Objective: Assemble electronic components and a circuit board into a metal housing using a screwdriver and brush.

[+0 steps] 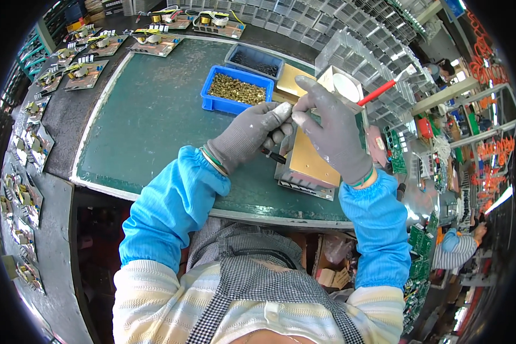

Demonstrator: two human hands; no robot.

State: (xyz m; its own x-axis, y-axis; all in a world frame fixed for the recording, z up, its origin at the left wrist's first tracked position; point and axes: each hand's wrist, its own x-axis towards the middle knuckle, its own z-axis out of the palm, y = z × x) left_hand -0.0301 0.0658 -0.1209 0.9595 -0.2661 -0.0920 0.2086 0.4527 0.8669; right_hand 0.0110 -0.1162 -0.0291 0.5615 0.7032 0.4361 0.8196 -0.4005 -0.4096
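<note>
My left hand [249, 133], in a grey glove with whitened fingertips, is closed in a pinch. Its fingertips meet those of my right hand [335, 129], also gloved and pinching, with its other fingers raised. Anything between the fingertips is too small to make out. Beside the curled fingers of my left hand sticks out a slim black rod-like piece [276, 156]; I cannot tell whether it is gripped. Below my right hand, a metal box with a gold-coloured panel [313, 157] rests on the green work mat [155, 114].
Behind my hands stand a blue bin [206, 103] of small brass-coloured parts and a grey bin [230, 54] of dark pieces. A white container [325, 80] and a red-handled brush [378, 92] are at right. Circuit boards [86, 74] line the left; metal casings [350, 54] stack behind.
</note>
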